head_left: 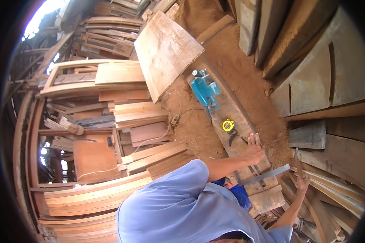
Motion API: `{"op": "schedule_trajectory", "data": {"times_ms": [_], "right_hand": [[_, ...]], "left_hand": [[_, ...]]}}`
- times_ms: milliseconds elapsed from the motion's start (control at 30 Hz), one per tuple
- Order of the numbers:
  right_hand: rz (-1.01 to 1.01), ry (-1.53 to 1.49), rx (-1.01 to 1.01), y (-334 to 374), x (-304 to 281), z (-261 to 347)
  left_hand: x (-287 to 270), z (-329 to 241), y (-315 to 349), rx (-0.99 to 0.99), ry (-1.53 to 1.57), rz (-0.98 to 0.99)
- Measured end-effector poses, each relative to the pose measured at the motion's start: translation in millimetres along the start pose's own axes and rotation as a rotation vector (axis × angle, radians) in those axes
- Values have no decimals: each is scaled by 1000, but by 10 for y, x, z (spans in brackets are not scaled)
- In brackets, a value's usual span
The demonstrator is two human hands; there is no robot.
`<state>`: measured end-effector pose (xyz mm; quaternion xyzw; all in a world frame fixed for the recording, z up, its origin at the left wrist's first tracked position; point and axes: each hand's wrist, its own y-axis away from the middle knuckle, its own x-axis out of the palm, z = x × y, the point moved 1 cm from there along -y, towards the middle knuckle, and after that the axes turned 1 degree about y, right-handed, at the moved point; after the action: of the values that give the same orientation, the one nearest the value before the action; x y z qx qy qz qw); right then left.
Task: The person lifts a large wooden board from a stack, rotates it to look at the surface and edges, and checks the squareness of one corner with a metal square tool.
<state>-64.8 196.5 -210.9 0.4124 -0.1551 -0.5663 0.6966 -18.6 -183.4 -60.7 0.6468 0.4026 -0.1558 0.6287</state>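
My left hand (254,153) lies on the long plank bench (241,109), with its fingers stretched out near the right edge. Off the bench's right side, my right hand (302,182) is closed around a slim brown stick-like piece (299,163), whose exact kind is unclear. Between the two hands, a flat grey metal strip (267,175) reaches across the bench and past its edge. Dark slender tools (253,170) lie beside it. Farther up the bench are a tool with curved black handles (232,138), a yellow tape measure (228,125) and a teal power planer (205,91).
A wide pale board (166,50) lies at the bench's far end. Stacked planks (97,194) fill the left side, with a pale cord (150,139) running among them. Large slabs (332,73) lean along the right. Sawdust (198,129) covers the ground. Blue cloth (242,197) hangs by the near end.
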Motion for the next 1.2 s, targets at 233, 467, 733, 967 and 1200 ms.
{"op": "schedule_trajectory", "data": {"times_ms": [233,467,733,967,1200], "right_hand": [[-219,-833,-45,1552,165,566],[-249,-1163,-191,2594,558,581],[-208,-1274,-318,3498,1216,503],[-23,-1174,-436,4109,1841,452],[139,-1114,-338,3987,2212,679]], "left_hand": [[-290,123,343,115,162,6],[-52,1662,891,464,555,-274],[1067,4023,1488,-1,378,215],[1755,4581,1583,105,279,310],[1239,3660,1651,69,701,27]]}}
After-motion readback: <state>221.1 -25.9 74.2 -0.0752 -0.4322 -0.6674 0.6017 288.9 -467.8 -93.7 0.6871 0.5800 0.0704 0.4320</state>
